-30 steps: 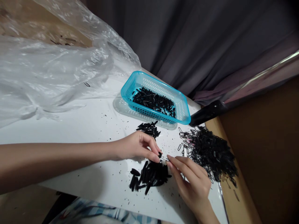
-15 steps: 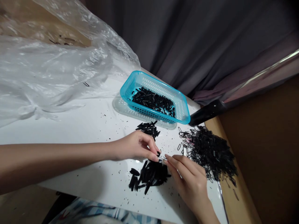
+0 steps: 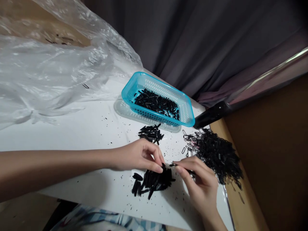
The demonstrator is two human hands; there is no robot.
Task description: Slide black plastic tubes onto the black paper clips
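My left hand [image 3: 147,158] is closed, thumb and fingertips curled together at the upper edge of a pile of slim black pieces [image 3: 157,184]. Against that dark pile, whatever its tips grip cannot be made out. My right hand [image 3: 201,183] pinches a slim black piece [image 3: 172,165] between thumb and forefinger, its end pointing at the left fingertips. A small gap lies between the two hands. Beyond the left hand is a second, smaller heap of black pieces [image 3: 151,133].
A blue perforated basket [image 3: 157,118] holds many black pieces. Right of it lie a black handle-like object [image 3: 211,115] and a large heap of black wire loops and strips [image 3: 220,157]. Clear plastic sheeting [image 3: 53,70] covers the left. Dark crumbs dot the white tabletop [image 3: 103,186].
The hands have drawn slightly apart, and the left fingertips have lowered to the near pile. A thin pale item between the fingertips no longer shows; a black piece now shows in my right hand.
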